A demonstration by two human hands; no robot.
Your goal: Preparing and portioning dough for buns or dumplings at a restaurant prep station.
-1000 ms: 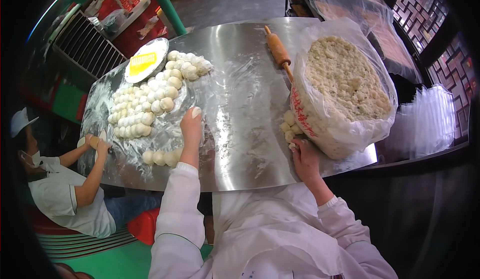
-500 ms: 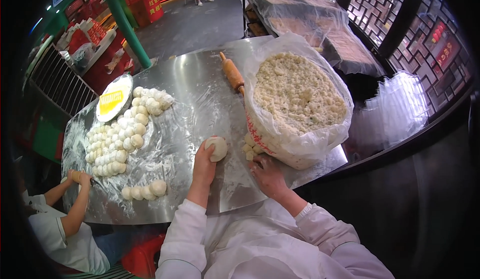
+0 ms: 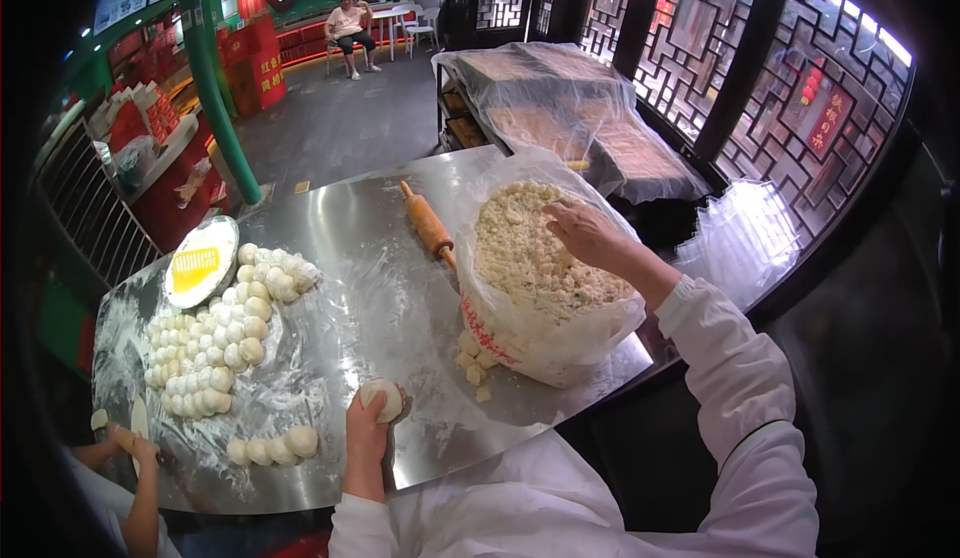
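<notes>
Cupping a round disc of dough (image 3: 381, 398) just below the centre of the frame, the left hand (image 3: 368, 433) is seen with its fingers curled around the piece, which is held just above or against the floured steel counter (image 3: 340, 258); contact with the surface cannot be told. To the lower left, a short row of dough balls (image 3: 272, 448) is laid on the counter, and in the lower-left corner another person's hands (image 3: 125, 443) are closed around a small rolling pin. Right of the held dough, a few loose crumbs of filling (image 3: 470, 366) are scattered beside the base of a large plastic bag (image 3: 530, 343). Higher, right of centre, the right hand (image 3: 585, 235) is placed in the open bag, its fingers bent down into the crumbly pale filling (image 3: 520, 258); whether anything is gripped cannot be told. At mid-left, a large cluster of shaped dough balls (image 3: 215, 333) is spread across the flour. Above it, a round white plate (image 3: 200, 263) with a yellow scraper is set. A wooden rolling pin (image 3: 428, 225) is lying just beside the bag's upper left edge. Farther back, covered trays (image 3: 560, 118) are wrapped in clear plastic.
</notes>
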